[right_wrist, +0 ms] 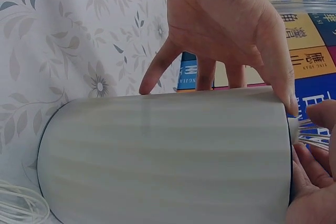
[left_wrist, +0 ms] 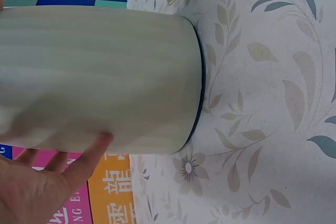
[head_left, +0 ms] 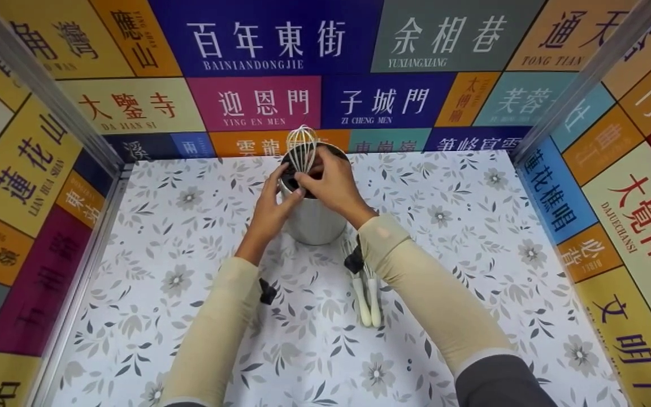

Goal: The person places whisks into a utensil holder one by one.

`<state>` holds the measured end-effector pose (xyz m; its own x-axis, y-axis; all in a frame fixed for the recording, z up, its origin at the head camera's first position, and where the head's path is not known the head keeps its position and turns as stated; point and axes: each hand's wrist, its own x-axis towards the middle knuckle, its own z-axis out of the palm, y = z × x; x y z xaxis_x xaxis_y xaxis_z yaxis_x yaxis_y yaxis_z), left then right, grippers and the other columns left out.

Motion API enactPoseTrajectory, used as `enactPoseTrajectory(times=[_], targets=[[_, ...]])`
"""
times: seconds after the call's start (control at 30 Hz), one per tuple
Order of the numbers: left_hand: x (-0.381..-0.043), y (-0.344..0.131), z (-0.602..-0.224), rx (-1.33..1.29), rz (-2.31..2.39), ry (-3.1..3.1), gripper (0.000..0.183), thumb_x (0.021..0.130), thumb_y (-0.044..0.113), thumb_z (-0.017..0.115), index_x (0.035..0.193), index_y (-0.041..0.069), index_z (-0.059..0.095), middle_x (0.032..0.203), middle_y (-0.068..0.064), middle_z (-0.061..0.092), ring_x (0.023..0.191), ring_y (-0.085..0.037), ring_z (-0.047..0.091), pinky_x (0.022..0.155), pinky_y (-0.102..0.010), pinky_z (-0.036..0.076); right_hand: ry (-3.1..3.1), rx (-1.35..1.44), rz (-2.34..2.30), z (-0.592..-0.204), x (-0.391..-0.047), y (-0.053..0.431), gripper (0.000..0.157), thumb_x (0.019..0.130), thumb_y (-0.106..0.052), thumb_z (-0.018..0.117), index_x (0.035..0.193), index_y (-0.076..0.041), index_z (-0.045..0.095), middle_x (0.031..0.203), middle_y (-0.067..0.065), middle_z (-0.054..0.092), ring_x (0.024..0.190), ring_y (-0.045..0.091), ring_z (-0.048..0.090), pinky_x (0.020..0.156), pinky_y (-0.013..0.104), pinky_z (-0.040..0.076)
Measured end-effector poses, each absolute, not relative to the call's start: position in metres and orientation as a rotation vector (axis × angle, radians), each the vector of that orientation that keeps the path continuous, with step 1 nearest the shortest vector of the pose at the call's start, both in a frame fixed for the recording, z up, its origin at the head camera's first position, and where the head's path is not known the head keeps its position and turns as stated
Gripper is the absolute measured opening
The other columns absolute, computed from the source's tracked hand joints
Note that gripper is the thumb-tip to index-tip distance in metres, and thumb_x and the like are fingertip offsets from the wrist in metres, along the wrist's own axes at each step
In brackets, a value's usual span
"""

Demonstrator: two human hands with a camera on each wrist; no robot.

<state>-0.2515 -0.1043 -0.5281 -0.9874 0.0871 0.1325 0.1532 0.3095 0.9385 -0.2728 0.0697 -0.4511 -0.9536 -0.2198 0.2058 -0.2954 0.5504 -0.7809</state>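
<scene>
And in the head view, the whisk (head_left: pixel 302 144), fine wires bulging into a balloon, sits just toward 11 o'clock of centre, at the mouth of a smooth, pale cylindrical container (head_left: pixel 314 220). Wires point to 12, long axis running 12-to-6! The right hand (head_left: pixel 334 178) pinches it low, while the left hand (head_left: pixel 272 206), fingers spread and bent, grips the container. Spare whisks (head_left: pixel 364 310) lie toward 5. Left wrist: matte wall, dark-edged base facing 3. Right wrist: soft bands along the wall, whisk wires toward 3.
</scene>
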Motion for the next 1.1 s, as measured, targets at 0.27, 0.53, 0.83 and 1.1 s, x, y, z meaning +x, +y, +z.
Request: enactPoseTrajectory(times=[0.27, 0.53, 0.83, 1.1], targets=[[-0.253, -0.105, -0.529, -0.262, -1.792, -2.486, 0.072, 0.099, 0.042, 0.065, 0.161, 0.027, 0.031, 0.165, -0.007, 0.031, 0.152, -0.023, 0.031, 0.125, -0.046, 0.027, -2.698, 0.488, 1.380, -0.450, -0.274, 0.071, 0.049, 0.088, -0.035, 0.080, 0.126, -0.010, 0.061, 0.112, 0.005, 0.073, 0.103, 0.016, 0.071, 0.093, 0.032, 0.056], [-0.254, -0.104, -0.528, -0.243, -1.783, -2.484, 0.072, 0.099, 0.039, 0.067, 0.160, 0.023, 0.033, 0.164, -0.008, 0.033, 0.152, -0.024, 0.032, 0.125, -0.046, 0.028, -2.743, 0.545, 1.312, -0.447, -0.272, 0.071, 0.064, 0.087, -0.039, 0.081, 0.139, -0.011, 0.057, 0.125, 0.006, 0.069, 0.111, 0.020, 0.068, 0.098, 0.035, 0.054], [-0.254, -0.104, -0.529, -0.227, -1.772, -2.490, 0.073, 0.098, 0.036, 0.068, 0.160, 0.023, 0.032, 0.164, -0.009, 0.034, 0.150, -0.027, 0.035, 0.124, -0.046, 0.031, -2.825, 0.640, 1.243, -0.438, -0.268, 0.077, 0.076, 0.086, -0.046, 0.081, 0.147, -0.013, 0.051, 0.139, 0.010, 0.059, 0.125, 0.026, 0.060, 0.107, 0.041, 0.049], [-0.253, -0.105, -0.529, -0.223, -1.776, -2.502, 0.073, 0.098, 0.044, 0.066, 0.160, 0.026, 0.032, 0.164, -0.007, 0.033, 0.151, -0.023, 0.034, 0.124, -0.044, 0.030, -2.764, 0.603, 1.511, -0.432, -0.265, 0.094, 0.076, 0.086, -0.037, 0.083, 0.149, -0.010, 0.049, 0.134, 0.009, 0.062, 0.119, 0.023, 0.065, 0.098, 0.033, 0.056]])
